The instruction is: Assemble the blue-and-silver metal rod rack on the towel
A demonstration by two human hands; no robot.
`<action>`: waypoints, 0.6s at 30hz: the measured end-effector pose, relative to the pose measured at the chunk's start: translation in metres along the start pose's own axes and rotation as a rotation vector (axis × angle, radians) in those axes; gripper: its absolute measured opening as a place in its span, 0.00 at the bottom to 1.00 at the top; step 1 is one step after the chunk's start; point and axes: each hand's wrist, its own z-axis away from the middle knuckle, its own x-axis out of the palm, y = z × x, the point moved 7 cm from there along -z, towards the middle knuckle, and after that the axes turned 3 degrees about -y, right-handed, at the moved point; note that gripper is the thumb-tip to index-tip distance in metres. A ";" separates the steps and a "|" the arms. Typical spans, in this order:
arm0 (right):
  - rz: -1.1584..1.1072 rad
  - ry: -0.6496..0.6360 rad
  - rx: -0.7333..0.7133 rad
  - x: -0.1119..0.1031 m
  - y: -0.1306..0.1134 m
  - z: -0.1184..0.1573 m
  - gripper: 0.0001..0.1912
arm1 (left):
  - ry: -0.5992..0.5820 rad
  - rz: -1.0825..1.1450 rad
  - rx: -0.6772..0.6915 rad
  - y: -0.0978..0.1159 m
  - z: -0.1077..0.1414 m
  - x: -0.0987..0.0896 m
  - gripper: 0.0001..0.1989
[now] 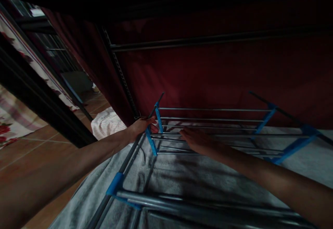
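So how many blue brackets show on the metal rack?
5 visible: far left bracket, middle left bracket, near left bracket, far right bracket, nearer right bracket. Others may be hidden or out of view.

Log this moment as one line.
left grip: around tube, by blue connector | right grip: at metal rods, contact unclear | rack: over grey cloth | behind: maroon curtain

Honestly, can't read any text, brand or number here. The blue connector at 7 o'clock (116, 184) and the metal tubes at 5 o'clock (205, 206) are too dim and blurry to tell if there's lettering on them.
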 end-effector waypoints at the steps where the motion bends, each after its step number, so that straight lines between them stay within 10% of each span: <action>1: -0.003 -0.006 -0.001 0.001 0.001 0.000 0.15 | 0.001 -0.012 0.005 -0.001 0.001 0.001 0.15; 18: 0.191 0.035 0.029 -0.011 0.005 -0.002 0.17 | -0.047 0.070 0.040 -0.003 0.005 0.008 0.19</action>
